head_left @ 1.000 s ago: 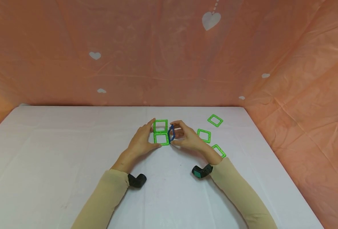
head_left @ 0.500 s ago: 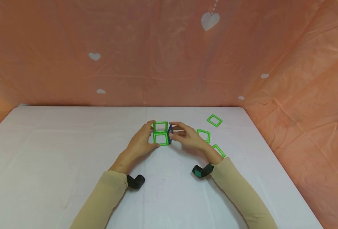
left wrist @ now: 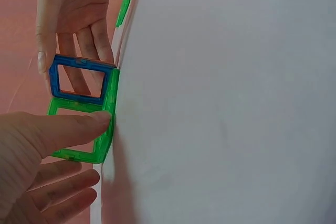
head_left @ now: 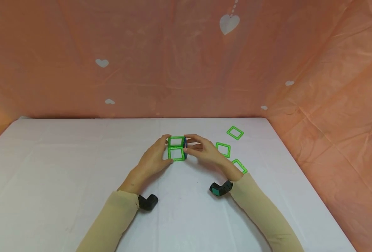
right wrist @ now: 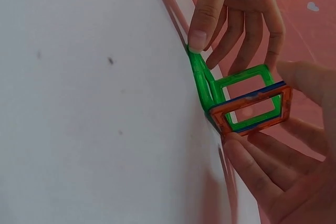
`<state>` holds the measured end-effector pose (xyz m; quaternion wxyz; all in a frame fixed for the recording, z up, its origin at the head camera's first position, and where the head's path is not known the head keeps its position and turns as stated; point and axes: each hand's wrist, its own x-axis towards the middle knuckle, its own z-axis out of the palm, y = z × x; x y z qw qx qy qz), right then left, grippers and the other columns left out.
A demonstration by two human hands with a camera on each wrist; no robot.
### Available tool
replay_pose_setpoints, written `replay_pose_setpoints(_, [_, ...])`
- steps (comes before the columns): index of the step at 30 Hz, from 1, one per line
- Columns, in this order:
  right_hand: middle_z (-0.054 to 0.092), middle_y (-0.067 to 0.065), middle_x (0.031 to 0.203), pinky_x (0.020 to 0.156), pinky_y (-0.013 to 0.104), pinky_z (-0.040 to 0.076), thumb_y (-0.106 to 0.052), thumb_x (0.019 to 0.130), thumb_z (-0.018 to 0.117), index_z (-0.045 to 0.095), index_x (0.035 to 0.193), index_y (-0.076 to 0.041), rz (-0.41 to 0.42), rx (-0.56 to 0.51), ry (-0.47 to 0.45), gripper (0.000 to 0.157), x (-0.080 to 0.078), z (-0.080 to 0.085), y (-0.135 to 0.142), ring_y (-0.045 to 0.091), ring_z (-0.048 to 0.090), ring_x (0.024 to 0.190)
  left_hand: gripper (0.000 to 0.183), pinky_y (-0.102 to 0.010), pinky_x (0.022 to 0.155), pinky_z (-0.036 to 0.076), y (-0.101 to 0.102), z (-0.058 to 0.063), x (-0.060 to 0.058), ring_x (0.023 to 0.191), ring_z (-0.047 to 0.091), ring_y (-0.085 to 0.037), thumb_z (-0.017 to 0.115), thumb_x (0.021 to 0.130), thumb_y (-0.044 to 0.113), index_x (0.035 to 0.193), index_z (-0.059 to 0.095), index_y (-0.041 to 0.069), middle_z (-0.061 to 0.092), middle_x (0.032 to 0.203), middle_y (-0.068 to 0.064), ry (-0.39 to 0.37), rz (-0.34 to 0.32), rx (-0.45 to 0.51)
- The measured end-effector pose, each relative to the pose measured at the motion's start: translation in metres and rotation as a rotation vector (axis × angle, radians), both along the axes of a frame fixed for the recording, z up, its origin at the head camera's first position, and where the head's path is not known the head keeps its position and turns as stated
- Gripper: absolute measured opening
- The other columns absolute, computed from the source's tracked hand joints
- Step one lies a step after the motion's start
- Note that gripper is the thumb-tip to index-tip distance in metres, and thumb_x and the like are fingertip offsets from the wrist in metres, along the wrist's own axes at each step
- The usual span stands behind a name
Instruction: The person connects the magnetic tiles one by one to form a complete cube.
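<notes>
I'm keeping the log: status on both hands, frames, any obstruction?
Left hand holding joined green square frames. Right hand holding blue-and-orange square frame against them. Three loose green square frames at right; no obstruction visible.

Joined square frames (head_left: 176,147): translucent green. Adjoining frame (left wrist: 79,97): blue on one face, orange on the other. Loose frames (head_left: 223,144), right: green. Tabletop (head_left: 63,175): white. Backdrop (head_left: 160,70): orange, white hearts (head_left: 229,23). Sleeves (head_left: 113,217): beige.

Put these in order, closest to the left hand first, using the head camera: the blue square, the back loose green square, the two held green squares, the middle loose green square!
From the left hand:
1. Held green squares: in its grip.
2. Blue square: at their right side.
3. Middle loose green square: farther right.
4. Back loose green square: right, toward the back.
</notes>
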<state>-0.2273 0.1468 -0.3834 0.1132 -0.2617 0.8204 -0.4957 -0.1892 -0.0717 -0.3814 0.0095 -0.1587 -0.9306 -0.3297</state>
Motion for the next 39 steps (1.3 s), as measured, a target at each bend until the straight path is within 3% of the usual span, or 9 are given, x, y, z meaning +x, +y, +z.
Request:
replay_pose_setpoints(10, [0.054, 0.019, 0.132, 0.088, 0.037, 0.054, -0.015, 0.089, 0.068, 0.045, 0.141, -0.007, -0.034, -0.017, -0.055, 0.057, 0.0041, 0.0049, -0.0012, 0.031, 0.061, 0.116, 0.075, -0.05, 0.092, 0.049, -0.0011, 0.0022, 0.0005, 0.112, 0.06, -0.033, 0.076, 0.081, 0.013, 0.142, 0.032, 0.007, 0.055, 0.133, -0.02, -0.007, 0.001, -0.006])
replay_pose_setpoints(18, [0.061, 0.02, 0.118, 0.076, 0.035, 0.058, -0.012, 0.086, 0.072, 0.051, 0.135, -0.006, -0.07, -0.065, -0.069, 0.053, 0.0042, 0.0039, -0.0024, 0.027, 0.069, 0.097, 0.057, -0.05, 0.098, 0.045, -0.0025, 0.0048, -0.0025, 0.117, 0.056, -0.037, 0.067, 0.089, 0.017, 0.137, 0.04, 0.0, 0.056, 0.128, -0.023, 0.028, -0.024, 0.067])
replay_pose_setpoints(27, [0.068, 0.013, 0.101, 0.064, 0.028, 0.053, -0.014, 0.086, 0.072, 0.062, 0.122, -0.006, -0.114, -0.006, 0.054, 0.039, 0.0024, 0.0047, -0.0003, 0.023, 0.07, 0.077, 0.032, -0.048, 0.093, 0.049, -0.0039, 0.006, -0.0048, 0.109, 0.06, -0.037, 0.056, 0.094, 0.008, 0.123, 0.052, -0.005, 0.061, 0.119, -0.024, 0.092, 0.003, 0.169])
replay_pose_setpoints(34, [0.068, 0.018, 0.1, 0.063, 0.03, 0.054, -0.01, 0.087, 0.069, 0.064, 0.118, -0.003, -0.137, -0.031, 0.056, 0.032, 0.0017, 0.0069, -0.0016, 0.031, 0.069, 0.076, 0.023, -0.048, 0.092, 0.05, -0.0023, 0.0069, -0.0068, 0.109, 0.059, -0.04, 0.055, 0.095, 0.008, 0.113, 0.058, -0.007, 0.063, 0.113, -0.026, 0.129, 0.053, 0.221])
replay_pose_setpoints(39, [0.069, 0.019, 0.099, 0.063, 0.029, 0.055, -0.008, 0.089, 0.068, 0.065, 0.117, -0.002, -0.162, -0.029, 0.067, 0.029, 0.0016, 0.0066, -0.0013, 0.031, 0.069, 0.074, 0.021, -0.043, 0.088, 0.053, 0.0011, 0.0052, -0.0079, 0.103, 0.064, -0.037, 0.053, 0.096, 0.007, 0.11, 0.057, -0.008, 0.065, 0.108, -0.025, 0.089, 0.054, 0.291])
